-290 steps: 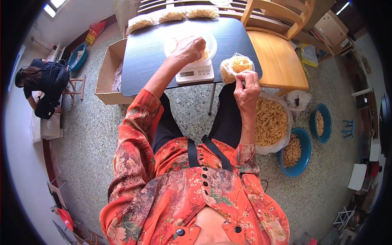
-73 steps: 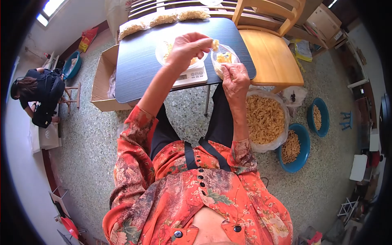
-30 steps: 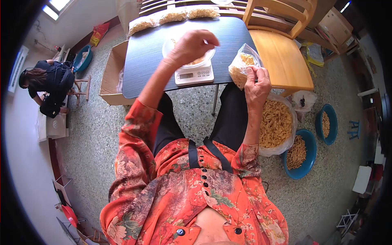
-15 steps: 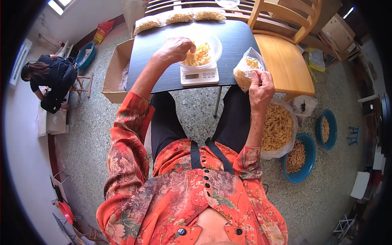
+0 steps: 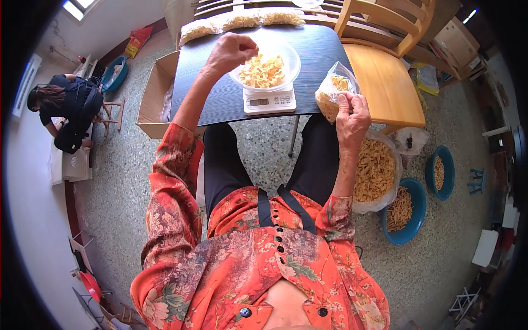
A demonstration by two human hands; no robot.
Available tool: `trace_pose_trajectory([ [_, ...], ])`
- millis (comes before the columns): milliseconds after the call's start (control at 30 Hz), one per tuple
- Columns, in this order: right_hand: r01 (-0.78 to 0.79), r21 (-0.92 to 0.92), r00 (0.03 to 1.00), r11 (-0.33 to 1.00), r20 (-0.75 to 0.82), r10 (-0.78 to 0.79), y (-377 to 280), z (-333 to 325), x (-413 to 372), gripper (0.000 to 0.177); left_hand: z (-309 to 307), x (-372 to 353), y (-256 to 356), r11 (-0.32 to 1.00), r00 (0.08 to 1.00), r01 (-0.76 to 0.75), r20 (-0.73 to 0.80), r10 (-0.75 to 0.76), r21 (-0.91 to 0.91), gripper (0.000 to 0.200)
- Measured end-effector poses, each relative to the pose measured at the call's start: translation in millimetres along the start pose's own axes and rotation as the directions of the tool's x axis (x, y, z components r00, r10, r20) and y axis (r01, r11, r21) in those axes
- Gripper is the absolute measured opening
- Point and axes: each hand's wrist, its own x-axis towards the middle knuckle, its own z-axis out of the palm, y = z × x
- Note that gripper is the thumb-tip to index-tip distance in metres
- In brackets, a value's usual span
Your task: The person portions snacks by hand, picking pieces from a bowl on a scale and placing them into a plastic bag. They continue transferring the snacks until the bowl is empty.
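Observation:
A clear plastic bowl [image 5: 264, 69] of yellowish dried pieces rests on a white digital scale [image 5: 269, 102] near the front edge of the dark table [image 5: 206, 82]. My left hand [image 5: 234, 52] is raised over the bowl's upper left rim, its fingers pinched together; what they hold, if anything, is too small to tell. At the table's right edge, my right hand [image 5: 352, 113] grips the edge of a clear plastic bag [image 5: 331, 93] partly filled with similar pieces. The bag's mouth points upward.
Several filled bags [image 5: 240, 21] line the table's far edge. A wooden chair [image 5: 382, 82] stands right. Below it are a large bag of dried pieces [image 5: 375, 170] and blue basins [image 5: 410, 217]. A cardboard box [image 5: 154, 93] stands left; another person [image 5: 69, 104] sits farther left.
My left hand has moved up and slightly left, from over the pieces to the bowl's rim. The bowl is now more fully visible. My right hand has stayed at the bag.

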Motion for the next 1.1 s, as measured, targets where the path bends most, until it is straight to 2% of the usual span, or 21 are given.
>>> trace_pose_trajectory([
  [33, 0.006, -0.002, 1.000, 1.000, 0.002, -0.006, 0.0, 0.2, -0.2, 0.011, -2.0, 0.2, 1.9, 0.970, 0.990, 0.140, 0.006, -0.141, -0.201, 0.011],
  [67, 0.013, -0.003, 1.000, 1.000, 0.005, -0.013, -0.3, 0.6, -0.1, 0.011, -4.1, 2.2, -5.2, 0.904, 0.989, 0.146, 0.029, -0.146, -0.402, 0.017],
  [100, 0.013, -0.003, 1.000, 1.000, 0.003, -0.013, -0.9, 1.0, 0.1, 0.011, -3.9, 3.6, -8.9, 0.905, 0.989, 0.144, 0.029, -0.145, -0.401, 0.017],
  [133, 0.009, 0.004, 1.000, 1.000, 0.004, -0.009, -1.5, 1.0, -0.1, 0.010, -3.0, 4.4, -12.3, 0.708, 0.969, 0.227, 0.079, -0.236, -0.669, 0.020],
  [167, 0.006, 0.012, 1.000, 1.000, 0.005, -0.006, -2.0, 1.1, -0.1, 0.010, -1.5, 5.6, -15.5, 0.429, 0.940, 0.280, 0.155, -0.305, -0.859, 0.023],
  [200, 0.004, 0.009, 1.000, 1.000, 0.002, -0.004, -3.2, 1.6, 0.6, 0.010, -3.3, 5.7, -11.1, 0.239, 0.920, 0.319, 0.238, -0.312, -0.917, 0.026],
  [233, 0.043, -0.019, 0.999, 0.999, -0.005, -0.044, -4.2, 2.4, 1.0, 0.010, -2.0, 6.1, -5.9, 0.237, 0.920, 0.322, 0.244, -0.308, -0.917, 0.026],
  [333, 0.114, -0.065, 0.993, 0.991, -0.018, -0.115, -3.3, 6.8, -0.4, 0.009, 15.9, 7.0, 21.8, 0.009, 0.924, 0.358, 0.352, -0.147, -0.934, 0.024],
  [367, 0.156, -0.062, 0.987, 0.986, -0.022, -0.158, -3.0, 9.0, -1.2, 0.008, 25.7, 6.5, 37.0, 0.044, 0.934, 0.337, 0.327, -0.147, -0.941, 0.023],
  [433, 0.143, -0.040, 0.989, 0.989, -0.019, -0.144, -7.1, 10.3, -2.9, 0.008, 46.3, 6.4, 67.3, 0.180, 0.956, 0.283, 0.262, -0.132, -0.942, 0.023],
  [500, 0.145, -0.028, 0.989, 0.989, 0.003, -0.145, -9.1, 11.4, -2.4, 0.008, 69.3, 5.6, 97.7, 0.325, 0.987, 0.158, 0.141, -0.075, -0.933, 0.021],
  [567, 0.151, -0.008, 0.989, 0.989, 0.003, -0.151, -10.8, 11.9, -3.4, 0.008, 94.0, 10.5, 103.5, 0.570, 0.996, 0.043, 0.078, 0.037, -0.820, 0.018],
  [600, 0.141, -0.004, 0.990, 0.990, -0.005, -0.141, -11.7, 11.6, -3.8, 0.008, 99.7, 10.9, 108.3, 0.787, 0.993, -0.061, 0.041, 0.109, -0.614, 0.016],
  [633, 0.132, 0.000, 0.991, 0.991, -0.014, -0.132, -11.8, 10.6, -3.4, 0.009, 104.9, 10.5, 112.5, 0.922, 0.981, -0.169, 0.028, 0.190, -0.348, 0.015],
  [767, 0.088, 0.004, 0.996, 0.996, -0.011, -0.088, -9.5, 5.1, -1.8, 0.009, 108.7, 12.5, 121.2, 0.926, 0.959, -0.281, -0.095, 0.266, -0.253, 0.016],
  [833, 0.072, 0.011, 0.997, 0.997, -0.018, -0.071, -5.7, 2.6, -1.8, 0.008, 104.4, 8.2, 120.9, 0.931, 0.953, -0.302, -0.075, 0.293, -0.203, 0.022],
  [933, 0.069, -0.010, 0.997, 0.998, -0.018, -0.069, -5.1, 0.5, -2.3, 0.008, 106.0, -1.4, 120.0, 0.894, 0.902, -0.408, 0.071, 0.426, -0.184, 0.044],
  [1033, 0.144, -0.009, 0.989, 0.990, -0.044, -0.144, -5.3, 1.4, -1.9, 0.008, 110.0, -12.8, 123.1, 0.943, 0.900, -0.325, 0.283, 0.331, -0.071, 0.039],
  [1100, 0.160, -0.009, 0.987, 0.987, -0.020, -0.160, -3.9, 0.8, -2.5, 0.009, 112.6, -13.6, 127.2, 0.962, 0.898, -0.272, 0.363, 0.248, 0.015, 0.040],
])
